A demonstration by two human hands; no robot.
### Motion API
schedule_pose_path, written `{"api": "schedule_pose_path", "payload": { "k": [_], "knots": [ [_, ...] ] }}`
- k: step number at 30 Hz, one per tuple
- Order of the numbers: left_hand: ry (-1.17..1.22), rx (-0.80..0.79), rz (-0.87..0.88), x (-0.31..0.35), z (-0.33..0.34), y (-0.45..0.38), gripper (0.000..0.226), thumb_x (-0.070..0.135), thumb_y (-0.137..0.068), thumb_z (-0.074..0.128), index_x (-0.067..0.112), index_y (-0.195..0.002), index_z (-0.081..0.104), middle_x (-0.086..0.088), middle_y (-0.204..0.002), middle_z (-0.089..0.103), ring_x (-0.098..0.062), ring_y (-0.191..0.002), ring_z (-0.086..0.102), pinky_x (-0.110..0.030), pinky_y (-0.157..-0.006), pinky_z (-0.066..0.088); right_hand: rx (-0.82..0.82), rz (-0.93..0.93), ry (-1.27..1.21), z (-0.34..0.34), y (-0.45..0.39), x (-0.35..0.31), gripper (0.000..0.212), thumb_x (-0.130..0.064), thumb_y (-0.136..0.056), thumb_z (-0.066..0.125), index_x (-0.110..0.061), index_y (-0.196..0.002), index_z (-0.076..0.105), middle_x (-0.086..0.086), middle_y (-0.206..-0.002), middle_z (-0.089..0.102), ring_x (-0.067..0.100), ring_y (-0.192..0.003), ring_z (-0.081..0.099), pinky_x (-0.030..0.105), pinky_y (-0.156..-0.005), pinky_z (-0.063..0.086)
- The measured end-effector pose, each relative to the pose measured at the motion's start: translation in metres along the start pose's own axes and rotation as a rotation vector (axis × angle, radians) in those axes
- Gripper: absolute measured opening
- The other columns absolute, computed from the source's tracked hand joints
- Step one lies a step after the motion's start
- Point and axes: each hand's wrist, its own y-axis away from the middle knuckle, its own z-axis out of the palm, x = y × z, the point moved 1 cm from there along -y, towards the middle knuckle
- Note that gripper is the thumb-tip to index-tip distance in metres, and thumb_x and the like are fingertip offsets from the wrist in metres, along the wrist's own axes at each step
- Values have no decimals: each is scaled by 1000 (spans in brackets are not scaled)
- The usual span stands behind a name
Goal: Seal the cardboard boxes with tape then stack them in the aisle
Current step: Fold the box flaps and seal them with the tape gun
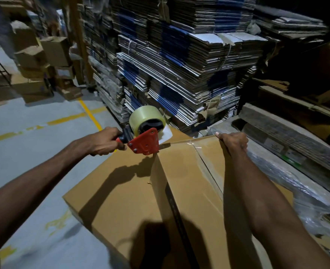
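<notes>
Gripping the tape dispenser (143, 141) by its handle, the left hand (104, 141) has fingers curled tight around the grip; red frame, roll of clear tape (147, 118) on top, blade end sitting at the far top edge of the cardboard box (141, 191). Right hand (233, 142) is on the box's far right corner, fingers hooked over the edge, pressing down on the flap. Whether it's also pinching the tape end there, can't tell. Clear tape strip (207, 167) already runs along the centre seam of the top flaps, and another stretch spans the far edge between dispenser and right hand. Box sits low in front of the person, on the grey floor (34, 152) with yellow lines (90, 113). Behind it: tall stacks of flattened cartons (189, 65), bundled. Right side: plastic-wrapped flat bundles (296, 181), just beside the box. Far left: a pile of open boxes (43, 55), blurred.
</notes>
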Motion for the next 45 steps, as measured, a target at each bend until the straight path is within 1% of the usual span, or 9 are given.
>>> {"api": "schedule_pose_path", "payload": {
  "k": [10,18,25,31,34,36,39,42,45],
  "knots": [
    [32,-29,7,-14,7,-4,14,7,-91,53,10,-80,46,-7,-65,39,-17,-45,29,-29,-42,31,30,-114,84,8,17,-10,38,-44,-80,87,-19,-107,76,10,-108,72,29,-98,66,51,-90,56],
    [-63,-48,44,-12,-2,1,16,4,-90,57,10,-80,47,-4,-62,42,-15,-42,34,-26,-39,33,9,-1,-32,-1,25,-7,39,-36,-76,92,-13,-103,75,10,-100,70,29,-92,64,41,-80,58],
    [-89,-38,34,-36,-4,9,15,9,-86,56,11,-75,46,-7,-64,42,-20,-49,33,-30,-43,33,3,-4,-26,-4,23,-6,40,-37,-76,91,-13,-102,73,12,-104,71,30,-95,64,45,-85,58],
    [-178,31,51,-46,33,-4,24,18,-85,67,8,-73,49,-4,-66,45,-22,-63,44,-36,-59,37,25,-111,170,-3,51,-24,32,-26,-88,82,-12,-116,72,14,-117,71,19,-84,57,33,-72,46],
    [-158,55,56,-50,40,-6,25,17,-86,65,13,-70,46,-1,-65,45,-18,-60,44,-34,-57,35,-53,-335,82,15,97,-49,69,-54,-79,82,-16,-135,64,13,-135,63,24,-106,61,32,-78,49],
    [-161,75,64,-52,43,-7,26,18,-86,63,14,-70,44,-1,-64,45,-16,-59,44,-33,-57,35,-353,-376,-154,36,151,-65,102,-77,-72,74,-19,-152,48,11,-152,51,30,-133,54,50,-104,50],
    [-205,102,94,-55,45,-7,24,22,-85,62,13,-71,45,-2,-63,47,-17,-59,47,-37,-58,40,-670,-396,-141,67,227,-86,134,-93,-64,65,-20,-166,18,16,-161,40,36,-143,45,57,-114,41],
    [-260,115,114,-59,46,-5,16,28,-83,55,13,-80,54,-4,-68,57,-20,-64,56,-41,-61,49,-555,-413,-8,85,256,-89,158,-99,-45,63,-9,-164,11,16,-152,50,36,-136,51,48,-107,47],
    [-296,154,132,-66,55,-3,12,23,-87,57,12,-89,58,-3,-69,59,-21,-63,58,-38,-60,48,-444,-424,10,88,263,-78,137,-93,-47,72,-5,-147,39,13,-137,61,33,-125,59,42,-96,52]
  ]
}}
